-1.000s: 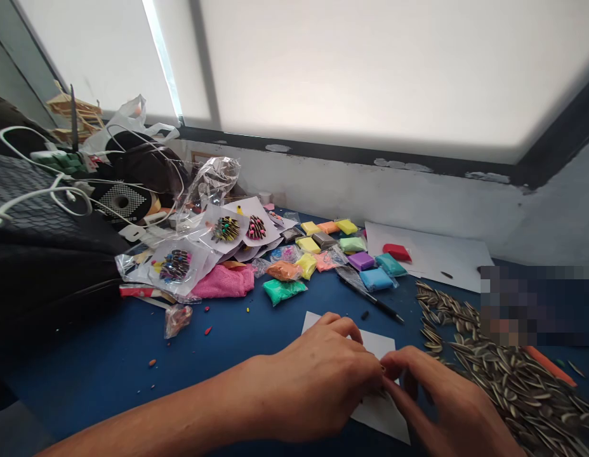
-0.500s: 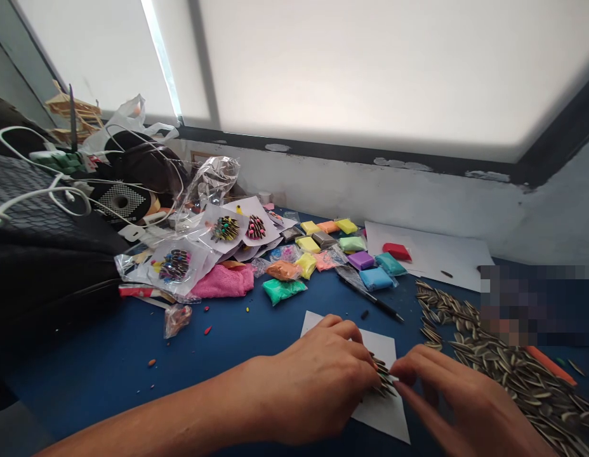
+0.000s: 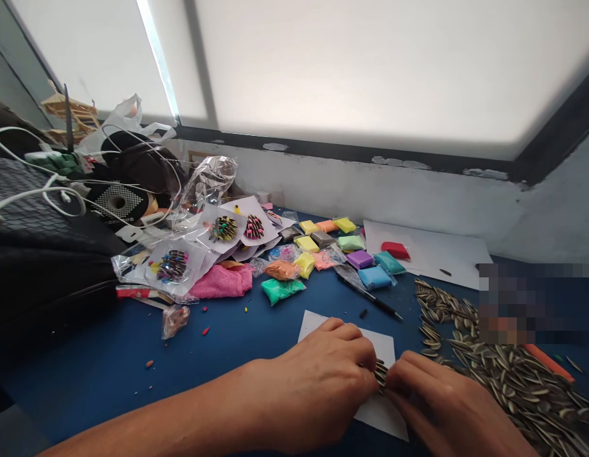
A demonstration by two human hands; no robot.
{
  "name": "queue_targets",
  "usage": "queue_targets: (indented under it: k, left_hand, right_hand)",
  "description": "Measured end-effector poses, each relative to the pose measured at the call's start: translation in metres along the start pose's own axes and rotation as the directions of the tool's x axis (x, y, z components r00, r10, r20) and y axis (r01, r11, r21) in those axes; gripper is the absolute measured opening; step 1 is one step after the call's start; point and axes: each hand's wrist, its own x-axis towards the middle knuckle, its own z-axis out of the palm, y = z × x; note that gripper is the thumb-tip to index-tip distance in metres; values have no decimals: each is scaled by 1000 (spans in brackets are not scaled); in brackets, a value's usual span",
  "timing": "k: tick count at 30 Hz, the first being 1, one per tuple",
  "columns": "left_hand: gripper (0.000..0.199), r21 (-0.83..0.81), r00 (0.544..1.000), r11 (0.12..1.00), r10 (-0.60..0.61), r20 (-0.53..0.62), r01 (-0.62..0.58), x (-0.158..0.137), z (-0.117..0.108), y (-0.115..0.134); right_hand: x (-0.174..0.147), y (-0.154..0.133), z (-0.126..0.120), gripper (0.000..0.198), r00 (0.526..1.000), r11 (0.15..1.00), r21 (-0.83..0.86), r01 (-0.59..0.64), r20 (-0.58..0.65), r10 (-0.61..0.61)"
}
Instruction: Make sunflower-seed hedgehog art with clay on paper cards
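— Seeds, is that what both hands are on?

— Yes, a small seed cluster (image 3: pixel 381 373), striped sunflower seeds set side by side. It sits on a white paper card (image 3: pixel 377 411) near the front edge of the blue table (image 3: pixel 104 368). The left hand (image 3: pixel 318 387) and the right hand (image 3: pixel 447 412) meet over it, fingertips pinched onto the cluster from either side, so the two hands are close together and nearly touching.

— Where do the loose ones lie?

— A broad seed pile (image 3: pixel 504 374) spreads along the table's right side, just beside the right hand, running from the front right corner back toward the middle.

— And further in?

— Past the card lies a black pen (image 3: pixel 373 299), slanted, with a few tiny clay crumbs around it. Behind that, toward the middle of the table, are small clay packets (image 3: pixel 332 251) in yellow, orange, green, purple, blue and pink. A white sheet (image 3: pixel 432 254) near the back edge carries a red clay piece (image 3: pixel 395 250).

— The left side?

— A pink cloth (image 3: pixel 222 282), then bagged cards (image 3: pixel 213 231) with finished seed-and-clay pieces. At the back left corner sit a dark bag (image 3: pixel 42 254) and white cables (image 3: pixel 47 190), under the window (image 3: pixel 351 70).
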Motion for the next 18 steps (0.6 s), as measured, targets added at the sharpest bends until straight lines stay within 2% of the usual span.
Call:
queue_targets:
  k: [5, 14, 18]
  left_hand:
    - [11, -54, 998, 997, -55, -12, 55, 1, -2, -3]
    - [17, -163, 980, 973, -181, -85, 166, 0, -10, -4]
    - [16, -198, 957, 951, -263, -124, 236, -2, -20, -5]
  right_hand:
    - [-1, 1, 1, 16, 1000, 1000, -19, -2, -20, 1]
    - [-2, 3, -2, 16, 1000, 1000, -24, -7, 16, 7]
    - [0, 2, -9, 20, 998, 998, -48, -40, -60, 37]
